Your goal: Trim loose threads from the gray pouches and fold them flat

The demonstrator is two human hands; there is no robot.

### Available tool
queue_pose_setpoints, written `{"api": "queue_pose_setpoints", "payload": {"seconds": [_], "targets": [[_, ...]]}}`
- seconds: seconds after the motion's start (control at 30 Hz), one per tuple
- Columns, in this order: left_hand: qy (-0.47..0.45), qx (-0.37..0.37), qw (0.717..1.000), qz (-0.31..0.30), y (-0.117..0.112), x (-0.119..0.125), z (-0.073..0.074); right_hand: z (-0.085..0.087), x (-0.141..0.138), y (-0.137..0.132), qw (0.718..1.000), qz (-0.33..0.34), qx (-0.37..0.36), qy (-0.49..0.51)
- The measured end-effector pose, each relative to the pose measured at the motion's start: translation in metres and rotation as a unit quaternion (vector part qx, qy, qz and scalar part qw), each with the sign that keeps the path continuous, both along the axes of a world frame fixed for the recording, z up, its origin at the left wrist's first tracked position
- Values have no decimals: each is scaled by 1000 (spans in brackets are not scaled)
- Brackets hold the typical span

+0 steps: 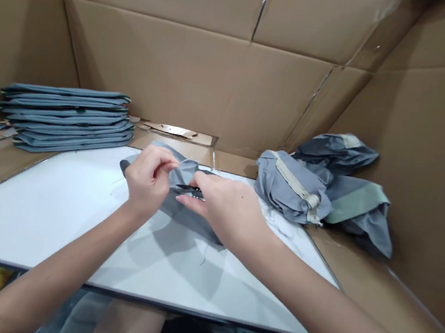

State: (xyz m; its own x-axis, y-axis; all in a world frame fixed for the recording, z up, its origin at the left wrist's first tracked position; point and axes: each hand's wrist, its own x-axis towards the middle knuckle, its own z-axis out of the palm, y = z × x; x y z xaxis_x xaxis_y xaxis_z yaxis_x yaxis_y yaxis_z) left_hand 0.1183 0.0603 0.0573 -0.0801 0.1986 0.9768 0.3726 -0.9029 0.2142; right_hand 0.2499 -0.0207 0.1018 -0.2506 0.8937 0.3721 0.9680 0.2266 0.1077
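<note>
A grey cloth piece [190, 224] lies on the white table under both hands, with a dark tip showing at its left end. Above it, my left hand [148, 176] is closed in a pinch at a thin pale thread that runs toward the right; the exact spot between the fingertips is hidden. My right hand [228, 205] grips small dark thread snips [185, 188], their blades pointing left toward my left hand and close over the cloth. Most of the snips' body is covered by my right fingers.
At the back left is a neat stack of folded blue-grey cloth pieces [71, 120]. Crumpled grey cloth pieces [292, 184] with pale bands lie in a heap at the right. Cardboard walls [158, 63] enclose the white table [48, 199] at the back and sides. A loose thread [204, 256] lies in front.
</note>
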Motion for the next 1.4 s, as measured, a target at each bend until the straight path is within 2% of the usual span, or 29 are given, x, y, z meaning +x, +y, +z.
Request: {"api": "queue_pose_setpoints", "payload": {"seconds": [0.13, 0.3, 0.4, 0.5, 0.6, 0.77, 0.87, 0.93, 1.03, 1.13, 1.2, 1.27, 1.33, 1.4], "targets": [[-2, 33, 999, -6, 5, 5, 4, -2, 3, 3, 999, 20, 33, -32], [-8, 75, 996, -41, 16, 8, 7, -11, 14, 11, 987, 64, 137, -57], [-6, 97, 994, -56, 21, 10, 9, -13, 22, 18, 973, 90, 195, -80], [-9, 110, 991, -69, 22, 12, 12, -14, 31, 25, 952, 144, 252, -101], [-5, 113, 990, -83, 21, 15, 12, -16, 35, 30, 937, 174, 283, -109], [-26, 105, 990, -92, 22, 14, 15, -18, 34, 34, 947, 165, 260, -92], [-47, 100, 990, -86, 28, 8, 14, -13, 41, 35, 957, 130, 261, -9], [-62, 92, 990, -86, 32, 1, 9, -10, 51, 34, 951, 94, 285, 68], [-78, 40, 991, -97, 32, -14, -2, -12, 66, 26, 954, 91, 241, 155], [-26, -49, 995, -77, 27, -45, -11, -24, 74, 10, 965, 116, 178, 156], [54, -83, 995, 1, 29, -76, -14, -33, 75, -2, 963, 128, 195, 134], [137, -78, 979, 130, 37, -114, -17, -38, 75, -11, 959, 131, 212, 134], [185, -85, 965, 166, 50, -147, -23, -39, 74, -15, 959, 122, 209, 149], [229, -89, 951, 190, 59, -166, -29, -38, 72, -16, 959, 112, 204, 161]]}}
